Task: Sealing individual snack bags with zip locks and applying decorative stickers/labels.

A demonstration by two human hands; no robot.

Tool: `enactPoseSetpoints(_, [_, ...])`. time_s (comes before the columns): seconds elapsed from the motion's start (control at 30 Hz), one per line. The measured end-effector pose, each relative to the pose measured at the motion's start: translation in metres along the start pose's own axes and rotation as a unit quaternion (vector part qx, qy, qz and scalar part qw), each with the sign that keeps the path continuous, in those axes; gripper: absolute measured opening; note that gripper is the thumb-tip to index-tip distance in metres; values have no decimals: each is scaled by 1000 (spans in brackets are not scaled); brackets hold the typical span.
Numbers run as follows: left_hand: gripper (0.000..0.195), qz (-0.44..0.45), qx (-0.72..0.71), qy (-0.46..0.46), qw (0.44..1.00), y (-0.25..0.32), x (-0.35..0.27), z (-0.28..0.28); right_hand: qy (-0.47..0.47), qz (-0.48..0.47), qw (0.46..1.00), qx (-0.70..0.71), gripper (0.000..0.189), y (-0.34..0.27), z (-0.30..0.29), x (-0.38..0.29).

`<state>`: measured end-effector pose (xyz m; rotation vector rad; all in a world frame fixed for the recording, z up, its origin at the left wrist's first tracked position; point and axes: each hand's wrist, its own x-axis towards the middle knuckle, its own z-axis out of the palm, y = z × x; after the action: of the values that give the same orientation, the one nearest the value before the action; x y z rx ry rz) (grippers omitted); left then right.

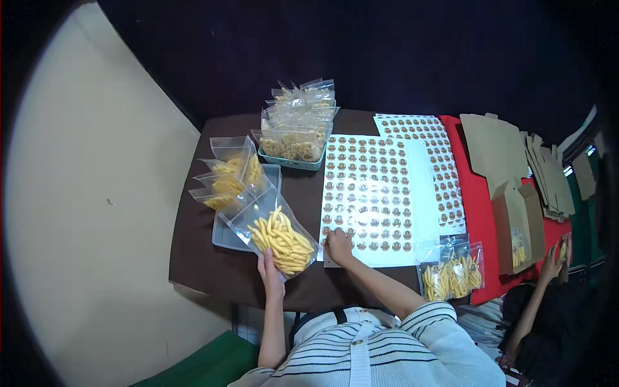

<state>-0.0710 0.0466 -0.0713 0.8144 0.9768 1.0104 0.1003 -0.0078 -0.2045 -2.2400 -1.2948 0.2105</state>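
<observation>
My left hand [272, 276] grips the lower edge of a clear plastic bag of yellow stick snacks [285, 242], held tilted over the brown table's left part. At the lower left corner of a sheet of round stickers [368, 193] is my right hand [339, 246], fingers bent down on the sheet; whether a sticker is between the fingertips cannot be told. Behind the held bag, several similar snack bags [227, 186] lean in a grey-blue tray [272, 176]. Filled bags with labels [447, 278] lie right of my right forearm.
A teal basket [295, 162] full of snack bags stands at the back. More sticker sheets [416, 126] lie behind the front one. On the red cloth [476, 208] are an open cardboard box [503, 242] and flat cardboard boxes [553, 179]. A co-worker's hands [556, 259] hold a bag at right.
</observation>
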Motion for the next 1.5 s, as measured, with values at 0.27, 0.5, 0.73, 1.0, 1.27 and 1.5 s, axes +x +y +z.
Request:
enactPoseSetpoints(0.27, [54,-24,-49,-15,998,3,-3,1,42,14,999,23,18,-7,0,-7])
enactPoseSetpoints(0.5, [51,-15,-36,-6,999,3,-2,-2,58,-12,998,19,14,-6,-1,-16])
enactPoseSetpoints(0.73, [47,-11,-9,-11,1000,5,-5,3,15,41,988,151,11,-1,-11,-20])
enactPoseSetpoints(1.0, [45,-54,-42,-92,993,9,-8,18,-89,218,824,516,12,28,-79,-22])
enactPoseSetpoints(1.27, [47,-89,-17,-196,976,15,-21,42,-33,90,800,592,9,-23,-240,17])
enactPoseSetpoints(1.5, [42,-57,7,-247,967,23,-41,71,-113,1,863,493,10,-64,-282,4])
